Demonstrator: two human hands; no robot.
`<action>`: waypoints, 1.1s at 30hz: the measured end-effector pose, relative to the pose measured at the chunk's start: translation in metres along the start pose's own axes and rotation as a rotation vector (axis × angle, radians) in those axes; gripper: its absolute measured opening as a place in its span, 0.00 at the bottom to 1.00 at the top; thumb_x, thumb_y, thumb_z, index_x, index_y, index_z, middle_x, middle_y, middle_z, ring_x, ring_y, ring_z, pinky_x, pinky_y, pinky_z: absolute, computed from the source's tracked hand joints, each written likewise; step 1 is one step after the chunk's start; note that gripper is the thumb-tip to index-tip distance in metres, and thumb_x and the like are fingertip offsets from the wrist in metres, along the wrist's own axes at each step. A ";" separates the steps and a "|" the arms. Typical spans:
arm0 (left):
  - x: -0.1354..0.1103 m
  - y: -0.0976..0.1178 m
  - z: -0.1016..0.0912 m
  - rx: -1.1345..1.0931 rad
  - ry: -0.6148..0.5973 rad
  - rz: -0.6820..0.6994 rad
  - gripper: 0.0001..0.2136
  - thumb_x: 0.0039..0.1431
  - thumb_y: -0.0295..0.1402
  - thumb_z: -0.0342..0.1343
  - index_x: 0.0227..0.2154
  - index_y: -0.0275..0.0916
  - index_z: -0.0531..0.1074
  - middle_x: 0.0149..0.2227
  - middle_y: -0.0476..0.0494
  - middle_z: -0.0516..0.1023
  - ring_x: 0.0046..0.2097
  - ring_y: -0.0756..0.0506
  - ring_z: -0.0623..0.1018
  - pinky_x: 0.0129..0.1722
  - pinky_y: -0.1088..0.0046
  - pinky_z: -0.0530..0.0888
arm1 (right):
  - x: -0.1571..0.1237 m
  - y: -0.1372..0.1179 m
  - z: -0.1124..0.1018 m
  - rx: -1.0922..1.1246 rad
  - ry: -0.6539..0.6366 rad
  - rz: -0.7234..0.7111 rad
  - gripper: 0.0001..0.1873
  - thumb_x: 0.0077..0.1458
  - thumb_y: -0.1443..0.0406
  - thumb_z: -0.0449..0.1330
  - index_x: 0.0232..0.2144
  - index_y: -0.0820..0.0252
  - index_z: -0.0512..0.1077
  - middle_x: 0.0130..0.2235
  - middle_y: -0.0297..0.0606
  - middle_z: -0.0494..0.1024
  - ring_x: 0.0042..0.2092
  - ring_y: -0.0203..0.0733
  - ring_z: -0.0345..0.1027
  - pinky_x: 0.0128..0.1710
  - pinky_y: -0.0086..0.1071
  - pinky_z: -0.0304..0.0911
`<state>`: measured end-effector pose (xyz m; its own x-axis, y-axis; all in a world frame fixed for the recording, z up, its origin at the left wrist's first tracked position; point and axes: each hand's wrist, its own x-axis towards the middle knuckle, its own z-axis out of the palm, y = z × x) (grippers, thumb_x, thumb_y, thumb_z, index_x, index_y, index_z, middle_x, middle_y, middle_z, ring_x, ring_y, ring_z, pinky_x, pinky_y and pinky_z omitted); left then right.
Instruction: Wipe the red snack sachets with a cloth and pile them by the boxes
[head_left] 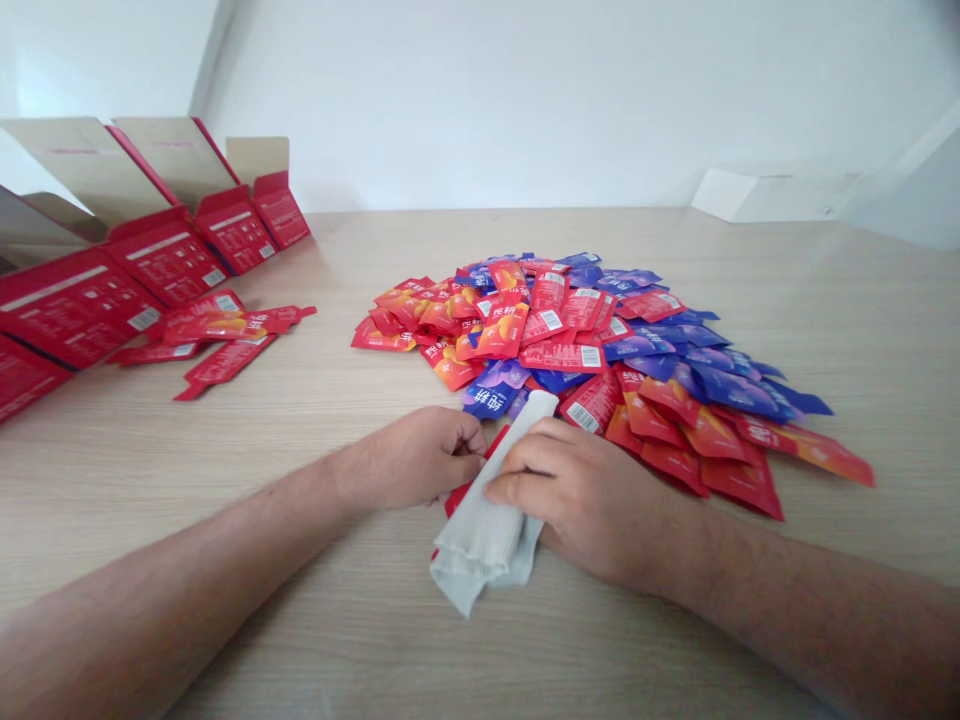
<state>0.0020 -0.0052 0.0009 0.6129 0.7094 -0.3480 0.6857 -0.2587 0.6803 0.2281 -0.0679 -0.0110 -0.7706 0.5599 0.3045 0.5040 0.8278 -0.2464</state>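
My left hand (416,458) is curled, its fingertips pressing the left edge of a pale grey folded cloth (480,530). My right hand (585,505) lies over the cloth, with its fingers and thumb closed on it. A red sachet strip (457,497) pokes out from under the cloth, mostly hidden. Just beyond my hands spreads a large heap of red, orange and blue sachets (592,360), and its near edge almost reaches my right fingers.
Several open red cartons (169,258) stand in a row at the left of the wooden table (187,440). Loose red sachet strips (221,335) lie in front of them. A white box (772,195) sits at the back right against the white wall.
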 end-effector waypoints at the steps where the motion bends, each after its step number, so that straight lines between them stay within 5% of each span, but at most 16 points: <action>1: 0.000 0.000 0.000 0.006 0.002 0.003 0.05 0.57 0.34 0.53 0.31 0.42 0.72 0.22 0.55 0.73 0.23 0.51 0.73 0.22 0.78 0.62 | 0.000 0.000 0.000 0.002 -0.019 -0.035 0.10 0.65 0.69 0.60 0.47 0.60 0.78 0.45 0.42 0.79 0.49 0.48 0.68 0.52 0.44 0.66; 8: 0.000 0.000 -0.001 0.026 0.015 0.017 0.05 0.58 0.35 0.53 0.31 0.42 0.73 0.23 0.55 0.74 0.24 0.51 0.73 0.23 0.77 0.63 | 0.001 0.001 0.001 -0.003 0.043 0.014 0.12 0.63 0.71 0.61 0.48 0.60 0.78 0.45 0.43 0.78 0.49 0.49 0.67 0.50 0.43 0.67; 13: 0.001 0.000 -0.002 0.053 0.012 0.025 0.05 0.56 0.32 0.52 0.31 0.43 0.73 0.21 0.56 0.73 0.24 0.51 0.73 0.23 0.77 0.62 | 0.002 -0.001 -0.001 -0.002 -0.041 -0.081 0.11 0.68 0.67 0.58 0.49 0.58 0.78 0.44 0.41 0.79 0.50 0.48 0.68 0.54 0.45 0.65; 18: 0.000 -0.001 0.000 0.035 0.014 0.022 0.06 0.59 0.35 0.51 0.32 0.43 0.73 0.22 0.56 0.73 0.23 0.51 0.73 0.22 0.78 0.63 | 0.001 -0.001 -0.001 -0.006 0.029 0.029 0.11 0.63 0.71 0.61 0.47 0.61 0.78 0.46 0.43 0.78 0.50 0.49 0.67 0.51 0.43 0.66; 23: 0.001 -0.002 0.000 0.071 0.015 0.053 0.05 0.57 0.31 0.51 0.31 0.43 0.72 0.22 0.57 0.73 0.23 0.52 0.73 0.22 0.79 0.62 | 0.002 -0.002 -0.002 -0.003 -0.050 -0.058 0.11 0.68 0.67 0.58 0.48 0.59 0.78 0.45 0.42 0.79 0.50 0.49 0.68 0.54 0.45 0.65; 28: 0.000 -0.003 0.000 0.040 0.012 0.032 0.06 0.60 0.35 0.51 0.32 0.43 0.72 0.22 0.56 0.73 0.23 0.51 0.74 0.21 0.79 0.64 | 0.000 -0.001 0.000 -0.007 0.028 0.033 0.11 0.64 0.71 0.61 0.47 0.61 0.78 0.45 0.43 0.78 0.50 0.49 0.66 0.52 0.43 0.66; 33: 0.001 -0.003 -0.002 0.063 -0.004 0.053 0.06 0.58 0.31 0.50 0.31 0.42 0.72 0.22 0.57 0.72 0.23 0.52 0.73 0.21 0.79 0.63 | 0.002 -0.001 -0.002 -0.010 -0.054 -0.075 0.11 0.68 0.66 0.58 0.49 0.58 0.78 0.45 0.40 0.79 0.50 0.48 0.68 0.54 0.45 0.65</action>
<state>0.0006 -0.0025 -0.0004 0.6507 0.6909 -0.3152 0.6752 -0.3365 0.6564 0.2268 -0.0678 -0.0086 -0.8264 0.4933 0.2714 0.4472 0.8680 -0.2158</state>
